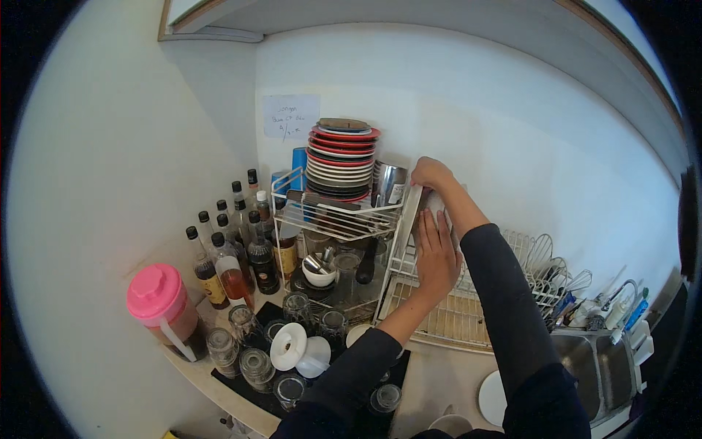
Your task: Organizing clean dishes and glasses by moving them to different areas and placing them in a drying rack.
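My right hand is curled over the upper end of a flat, pale tray-like piece, which stands steeply at the left end of a white wire dish rack. Below it, my left hand lies with its fingers stretched upward along a flat surface beside that piece. My hands and right forearm hide much of what stands there. Just left rises a white wire shelf with a tall stack of red, white and black plates. A metal cup stands between the plates and my right hand.
Several bottles and a pink-lidded pitcher crowd the left corner. Upturned glasses cover a black mat. At right are wire plate racks and a steel double sink. A white plate and a mug sit nearest me.
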Tool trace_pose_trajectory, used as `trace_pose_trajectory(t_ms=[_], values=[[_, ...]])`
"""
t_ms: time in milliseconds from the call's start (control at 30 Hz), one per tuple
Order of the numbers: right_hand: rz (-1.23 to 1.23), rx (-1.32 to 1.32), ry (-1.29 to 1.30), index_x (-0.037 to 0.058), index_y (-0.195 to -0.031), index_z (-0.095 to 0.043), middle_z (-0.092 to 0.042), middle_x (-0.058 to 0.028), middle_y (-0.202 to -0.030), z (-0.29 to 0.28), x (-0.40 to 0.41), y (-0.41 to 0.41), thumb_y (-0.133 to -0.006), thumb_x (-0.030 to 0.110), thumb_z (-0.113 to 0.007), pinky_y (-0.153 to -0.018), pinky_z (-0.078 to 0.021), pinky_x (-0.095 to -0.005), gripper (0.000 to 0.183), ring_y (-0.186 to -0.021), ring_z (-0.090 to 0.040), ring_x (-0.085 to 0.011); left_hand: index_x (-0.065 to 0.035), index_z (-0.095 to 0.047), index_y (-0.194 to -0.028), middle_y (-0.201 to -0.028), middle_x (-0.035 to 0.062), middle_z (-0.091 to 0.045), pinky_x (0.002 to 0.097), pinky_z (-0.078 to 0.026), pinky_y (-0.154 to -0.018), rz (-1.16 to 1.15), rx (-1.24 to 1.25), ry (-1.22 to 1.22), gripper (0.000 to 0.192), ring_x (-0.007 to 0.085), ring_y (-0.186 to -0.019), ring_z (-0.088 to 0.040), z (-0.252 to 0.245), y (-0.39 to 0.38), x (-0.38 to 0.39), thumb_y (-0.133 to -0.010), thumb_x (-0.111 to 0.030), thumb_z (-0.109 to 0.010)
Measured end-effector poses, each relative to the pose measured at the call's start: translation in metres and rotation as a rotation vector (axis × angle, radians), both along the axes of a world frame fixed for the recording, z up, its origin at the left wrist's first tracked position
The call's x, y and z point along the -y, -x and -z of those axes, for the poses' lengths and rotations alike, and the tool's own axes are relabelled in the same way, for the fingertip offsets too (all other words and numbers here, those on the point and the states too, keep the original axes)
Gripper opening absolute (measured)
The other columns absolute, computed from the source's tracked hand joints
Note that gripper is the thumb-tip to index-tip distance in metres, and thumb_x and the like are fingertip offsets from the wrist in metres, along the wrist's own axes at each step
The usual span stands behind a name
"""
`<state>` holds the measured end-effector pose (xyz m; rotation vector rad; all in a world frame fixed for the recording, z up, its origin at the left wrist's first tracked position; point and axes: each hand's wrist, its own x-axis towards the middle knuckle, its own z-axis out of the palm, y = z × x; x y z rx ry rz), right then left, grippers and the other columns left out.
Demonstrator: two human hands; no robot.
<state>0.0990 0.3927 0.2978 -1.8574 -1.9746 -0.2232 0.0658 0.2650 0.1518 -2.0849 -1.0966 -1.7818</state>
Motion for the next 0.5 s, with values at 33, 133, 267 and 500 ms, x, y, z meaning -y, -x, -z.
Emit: trace_pose_trajectory(t_ms=[33,133,267,500], values=[[-0.002,-0.001,0.0,-0.0053,-0.077,-0.066,-0.064,-0.0214,-0.076,0.0011,0.002,0.0021,-0.069,0.02,-0.067,-0.064,-0.0494,-0.0407,0.026,-0.068,-0.063,-0.0336,0.0103,-0.014,-0.134,-0.135,0.0335,-0.017,0.0481,-0.026,-0.103,-0.002,-0.001,0.0,0.086,0.046,-0.127,-0.021,0.0001,0.0004,-0.0001,-0.068,-0.012,-0.066],[0.019,0.025,-0.04,-0.005,-0.077,-0.066,-0.064,-0.0219,-0.077,0.0025,0.003,0.0022,-0.068,0.019,-0.068,-0.065,-0.0495,-0.0406,0.026,-0.069,-0.064,-0.0331,0.01,-0.013,-0.134,-0.135,0.0337,-0.018,0.0486,-0.026,-0.103,0.017,0.009,0.004,0.087,0.0461,-0.127,-0.021,-0.0002,-0.0008,0.0009,-0.069,-0.012,-0.066],[0.023,0.056,0.025,-0.0055,-0.079,-0.066,-0.064,-0.0221,-0.079,0.0016,0.0015,0.0013,-0.068,0.018,-0.068,-0.066,-0.0496,-0.0403,0.026,-0.072,-0.063,-0.0342,0.0097,-0.013,-0.134,-0.135,0.034,-0.018,0.0484,-0.026,-0.102,0.003,-0.025,0.055,0.087,0.0462,-0.127,-0.021,-0.0014,-0.0004,0.0032,-0.069,-0.013,-0.066],[-0.019,0.034,0.2,-0.0084,-0.077,-0.065,-0.065,-0.0198,-0.076,-0.0052,-0.0038,0.001,-0.064,0.015,-0.074,-0.061,-0.0509,-0.0375,0.028,-0.069,-0.064,-0.0252,0.0102,-0.013,-0.134,-0.135,0.0343,-0.017,0.0477,-0.029,-0.101,-0.055,-0.044,-0.008,0.087,0.0466,-0.126,-0.022,-0.0013,0.0005,0.0016,-0.068,-0.012,-0.065]])
